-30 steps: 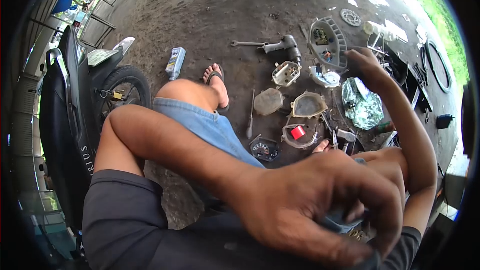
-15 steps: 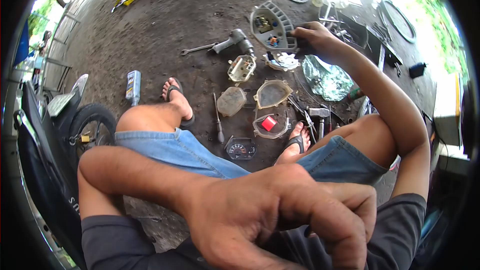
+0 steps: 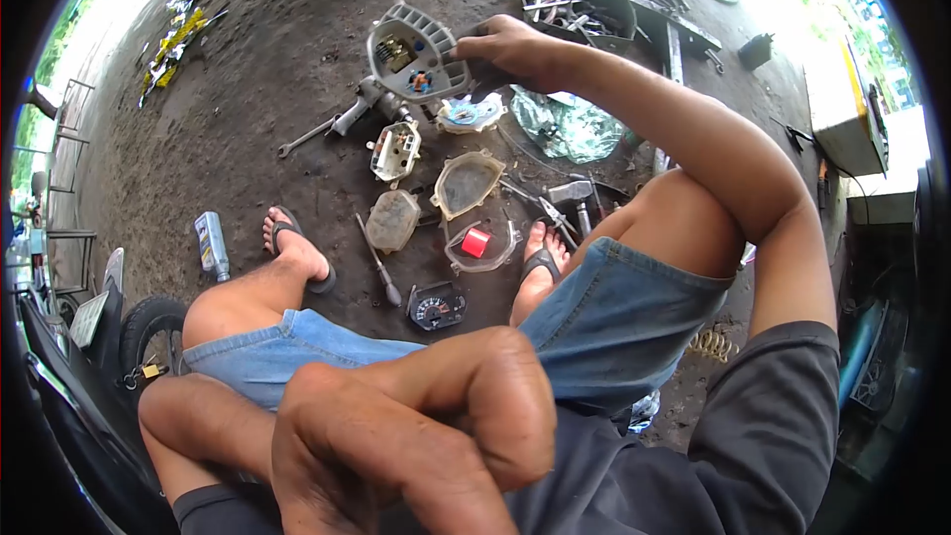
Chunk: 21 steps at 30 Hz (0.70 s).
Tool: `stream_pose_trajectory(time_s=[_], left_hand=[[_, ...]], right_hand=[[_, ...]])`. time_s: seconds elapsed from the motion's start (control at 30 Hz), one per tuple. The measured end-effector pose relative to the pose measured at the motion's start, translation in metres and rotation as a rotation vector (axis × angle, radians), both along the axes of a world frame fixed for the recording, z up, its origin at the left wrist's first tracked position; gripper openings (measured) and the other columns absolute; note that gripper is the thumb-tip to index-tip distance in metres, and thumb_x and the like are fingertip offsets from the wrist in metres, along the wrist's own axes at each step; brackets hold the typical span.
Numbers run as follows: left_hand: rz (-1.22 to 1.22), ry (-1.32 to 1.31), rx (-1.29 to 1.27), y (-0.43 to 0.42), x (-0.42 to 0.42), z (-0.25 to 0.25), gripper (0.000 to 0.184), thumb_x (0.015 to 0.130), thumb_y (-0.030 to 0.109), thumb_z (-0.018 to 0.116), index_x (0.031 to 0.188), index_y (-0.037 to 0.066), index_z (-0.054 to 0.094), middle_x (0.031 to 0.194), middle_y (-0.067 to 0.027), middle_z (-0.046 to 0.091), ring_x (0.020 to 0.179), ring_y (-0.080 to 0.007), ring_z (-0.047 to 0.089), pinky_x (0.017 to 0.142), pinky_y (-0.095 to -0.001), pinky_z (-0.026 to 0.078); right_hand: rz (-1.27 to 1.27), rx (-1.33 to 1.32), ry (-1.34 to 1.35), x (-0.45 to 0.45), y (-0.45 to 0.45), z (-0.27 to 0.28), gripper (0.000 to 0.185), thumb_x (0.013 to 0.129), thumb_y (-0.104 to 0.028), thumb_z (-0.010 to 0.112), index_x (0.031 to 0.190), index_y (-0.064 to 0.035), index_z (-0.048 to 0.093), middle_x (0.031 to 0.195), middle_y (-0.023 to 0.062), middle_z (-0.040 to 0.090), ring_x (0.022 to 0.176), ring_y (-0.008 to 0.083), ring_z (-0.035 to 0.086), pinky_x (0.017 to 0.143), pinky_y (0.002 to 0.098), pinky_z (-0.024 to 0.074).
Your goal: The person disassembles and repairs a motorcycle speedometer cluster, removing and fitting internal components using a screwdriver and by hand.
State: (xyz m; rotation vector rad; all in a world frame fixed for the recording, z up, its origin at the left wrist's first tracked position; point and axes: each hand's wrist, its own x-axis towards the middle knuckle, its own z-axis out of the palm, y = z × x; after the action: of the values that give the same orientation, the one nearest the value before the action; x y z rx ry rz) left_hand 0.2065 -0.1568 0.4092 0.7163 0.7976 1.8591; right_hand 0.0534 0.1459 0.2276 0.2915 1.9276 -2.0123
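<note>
Close to the camera at the bottom, my left hand (image 3: pixel 416 426) is closed, its fingers curled inward. The inside of its grip is hidden. My right hand (image 3: pixel 510 54) reaches forward and grips the edge of a grey plastic housing (image 3: pixel 421 48). Small coloured parts and a coil-like piece sit inside this tilted housing. Just below it lies a white casing with crumpled film (image 3: pixel 471 113). An impact wrench (image 3: pixel 371 104) is at its left. Nearer to me are an open cream case (image 3: pixel 395 151), a frame-like cover (image 3: pixel 468 184) and a speedometer (image 3: pixel 437 308).
A clear cover with a red block (image 3: pixel 475 243) lies between my feet, near a hammer (image 3: pixel 570 192) and a screwdriver (image 3: pixel 380 263). A metal tool tray (image 3: pixel 584 20) is at the back right. A bottle (image 3: pixel 211 246) and a motorcycle (image 3: pixel 59 376) are at the left.
The view has turned to the right, so the floor items appear further left. My left hand has drawn back lower left, its fingers curled tighter. My right hand still holds the housing.
</note>
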Motion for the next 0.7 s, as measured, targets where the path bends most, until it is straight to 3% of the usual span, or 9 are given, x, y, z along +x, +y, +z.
stream_pose_trajectory(time_s=[0.03, 0.23, 0.33, 0.5, 0.57, 0.63, 0.67, 0.7], left_hand=[[-0.01, 0.018, 0.003, -0.001, -0.003, -0.001, 0.033, 0.084, 0.049, 0.09, 0.082, 0.018, 0.078, 0.098, -0.0055, 0.048, 0.084, -0.0195, 0.042, 0.072, -0.0367, 0.035], [-0.103, 0.115, 0.059, 0.003, -0.022, -0.006, 0.034, 0.085, 0.055, 0.089, 0.088, 0.022, 0.08, 0.102, -0.005, 0.05, 0.082, -0.0185, 0.043, 0.07, -0.0395, 0.037], [-0.203, 0.279, -0.005, -0.004, -0.034, 0.005, 0.039, 0.09, 0.066, 0.08, 0.096, 0.028, 0.081, 0.106, -0.0029, 0.052, 0.083, -0.0206, 0.044, 0.072, -0.0483, 0.042], [-0.327, 0.408, 0.018, -0.002, -0.051, -0.001, 0.039, 0.09, 0.063, 0.081, 0.096, 0.025, 0.082, 0.107, -0.0038, 0.054, 0.085, -0.0217, 0.047, 0.073, -0.0534, 0.043], [-0.305, 0.599, 0.076, -0.002, -0.054, -0.003, 0.038, 0.089, 0.06, 0.083, 0.097, 0.023, 0.082, 0.109, -0.0038, 0.055, 0.087, -0.0192, 0.048, 0.074, -0.0553, 0.043], [-0.268, 0.625, -0.035, 0.007, -0.055, 0.004, 0.014, 0.085, 0.028, 0.087, 0.076, 0.018, 0.083, 0.09, -0.0001, 0.058, 0.083, -0.0204, 0.054, 0.075, -0.0318, 0.041], [-0.25, 0.671, -0.12, 0.002, -0.064, 0.0, 0.015, 0.074, 0.025, 0.095, 0.08, 0.016, 0.085, 0.092, -0.0007, 0.059, 0.085, -0.0198, 0.055, 0.072, -0.033, 0.041], [-0.174, 0.843, -0.169, 0.005, -0.073, -0.002, 0.019, 0.068, 0.02, 0.097, 0.072, 0.012, 0.08, 0.094, -0.0026, 0.06, 0.086, -0.0195, 0.055, 0.074, -0.0331, 0.041]], right_hand=[[0.001, -0.021, 0.009, 0.001, 0.001, -0.002, 0.028, 0.103, -0.019, 0.069, 0.112, 0.0073, 0.068, 0.087, 0.0098, 0.069, 0.069, 0.0194, 0.07, 0.07, 0.0389, 0.0683], [0.012, -0.012, 0.01, -0.002, 0.009, -0.011, 0.032, 0.103, -0.023, 0.07, 0.114, 0.0074, 0.069, 0.099, 0.0156, 0.076, 0.078, 0.0226, 0.076, 0.072, 0.0386, 0.0684], [0.003, 0.024, 0.019, 0.001, 0.01, -0.008, 0.03, 0.104, -0.023, 0.069, 0.108, 0.007, 0.069, 0.098, 0.0148, 0.076, 0.077, 0.0208, 0.075, 0.071, 0.039, 0.0688], [-0.025, 0.153, 0.044, -0.009, 0.008, -0.012, 0.031, 0.102, -0.017, 0.068, 0.113, 0.0118, 0.07, 0.098, 0.0185, 0.078, 0.079, 0.0239, 0.078, 0.071, 0.0384, 0.0689], [-0.044, 0.156, 0.068, -0.008, 0.009, -0.011, 0.032, 0.1, -0.017, 0.071, 0.111, 0.013, 0.07, 0.098, 0.0188, 0.078, 0.081, 0.0245, 0.078, 0.072, 0.0385, 0.0688], [-0.046, 0.138, 0.09, -0.006, 0.009, -0.006, 0.033, 0.099, -0.019, 0.073, 0.108, 0.0133, 0.071, 0.097, 0.0175, 0.078, 0.081, 0.0229, 0.078, 0.073, 0.0382, 0.0688], [-0.049, 0.14, 0.096, -0.005, 0.01, -0.002, 0.033, 0.099, -0.019, 0.073, 0.108, 0.0133, 0.071, 0.097, 0.0175, 0.078, 0.081, 0.0229, 0.078, 0.073, 0.0382, 0.0688], [-0.046, 0.166, 0.122, -0.002, 0.01, 0.003, 0.033, 0.099, -0.019, 0.073, 0.108, 0.0133, 0.071, 0.096, 0.0165, 0.078, 0.081, 0.0217, 0.077, 0.073, 0.0373, 0.0685]])
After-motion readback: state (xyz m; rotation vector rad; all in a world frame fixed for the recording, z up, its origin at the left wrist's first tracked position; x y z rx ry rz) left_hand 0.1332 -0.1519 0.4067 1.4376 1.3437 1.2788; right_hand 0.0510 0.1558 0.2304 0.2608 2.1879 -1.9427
